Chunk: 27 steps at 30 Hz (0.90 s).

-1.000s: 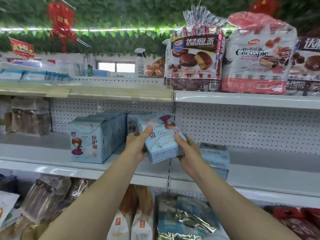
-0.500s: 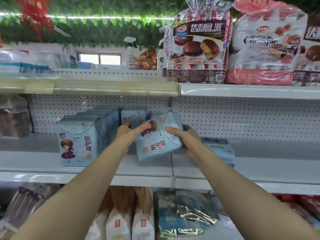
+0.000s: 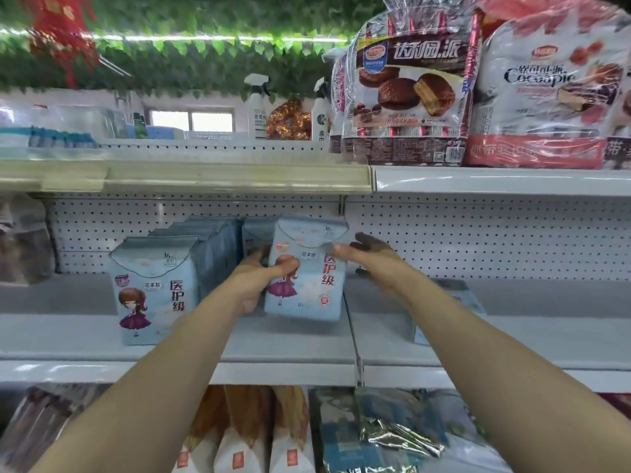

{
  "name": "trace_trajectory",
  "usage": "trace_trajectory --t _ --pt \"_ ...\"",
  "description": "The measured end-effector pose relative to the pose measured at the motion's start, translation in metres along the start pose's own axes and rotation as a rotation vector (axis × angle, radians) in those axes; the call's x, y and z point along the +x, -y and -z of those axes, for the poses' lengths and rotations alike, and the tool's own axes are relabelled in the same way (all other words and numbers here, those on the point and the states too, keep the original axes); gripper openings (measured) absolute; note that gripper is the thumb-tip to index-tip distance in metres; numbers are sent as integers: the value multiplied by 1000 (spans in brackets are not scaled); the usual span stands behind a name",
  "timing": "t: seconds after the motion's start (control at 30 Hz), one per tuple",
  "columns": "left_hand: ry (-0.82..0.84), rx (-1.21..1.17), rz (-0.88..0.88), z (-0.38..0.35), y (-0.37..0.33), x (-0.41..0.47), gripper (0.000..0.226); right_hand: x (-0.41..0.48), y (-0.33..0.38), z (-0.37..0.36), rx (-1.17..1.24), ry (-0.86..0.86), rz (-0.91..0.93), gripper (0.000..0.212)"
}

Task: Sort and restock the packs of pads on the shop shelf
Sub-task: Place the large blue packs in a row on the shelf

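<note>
Upright and facing forward, a light blue pack of pads (image 3: 307, 268) printed with a cartoon girl is held just above the middle shelf (image 3: 290, 343), close to the joint between its two sections. The pack is gripped at its left edge by the left hand (image 3: 256, 281), the thumb laid across the front and the fingers curled behind. The right hand (image 3: 379, 264) is spread loosely with the fingers straightened, and nothing is grasped by it. Its thumb tip is seen at the pack's upper right edge; whether contact is made cannot be told.

A row of matching packs (image 3: 153, 291) is stood towards the shelf's left end, reaching back to the pegboard panel (image 3: 478, 233). Another blue pack (image 3: 461, 295) is laid flat on the right section, partly hidden by the right forearm. Bags of chocolate pies (image 3: 406, 93) are set on the top shelf (image 3: 495, 180).
</note>
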<state>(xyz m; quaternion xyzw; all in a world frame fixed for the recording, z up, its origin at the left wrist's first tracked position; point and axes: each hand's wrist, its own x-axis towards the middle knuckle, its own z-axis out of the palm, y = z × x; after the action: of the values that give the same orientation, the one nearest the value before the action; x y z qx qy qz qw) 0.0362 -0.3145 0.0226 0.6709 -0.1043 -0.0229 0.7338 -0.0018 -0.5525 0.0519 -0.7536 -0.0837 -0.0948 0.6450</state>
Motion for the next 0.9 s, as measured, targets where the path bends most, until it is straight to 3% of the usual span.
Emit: trace_trajectory --t 0.1,0.2,0.37,0.47,0.53,0.6,0.7,0.8,0.9 --pt "-68 -140 -30 5 16 10 79 1 -33 -12 -2 140 -126 100" --pt "-122 -157 -103 15 28 23 76 12 -53 -32 59 145 -112 57" --pt "-342 17 -198 26 48 52 52 42 -74 -68 230 45 -89 55" --pt "-371 110 -202 33 60 65 35 61 -88 -86 186 19 -68 34" --pt "-361 130 -247 36 68 70 30 74 -95 -96 151 36 -55 37" --pt "-344 140 -313 38 73 72 48 86 -100 -103 119 33 -39 47" --pt "-357 205 -331 44 78 76 83 97 -103 -109 119 28 -21 40" --pt "-369 251 -324 48 82 82 72 102 -104 -115 132 57 16 33" --pt "-370 271 -323 49 87 92 76 108 -107 -117 135 57 36 40"
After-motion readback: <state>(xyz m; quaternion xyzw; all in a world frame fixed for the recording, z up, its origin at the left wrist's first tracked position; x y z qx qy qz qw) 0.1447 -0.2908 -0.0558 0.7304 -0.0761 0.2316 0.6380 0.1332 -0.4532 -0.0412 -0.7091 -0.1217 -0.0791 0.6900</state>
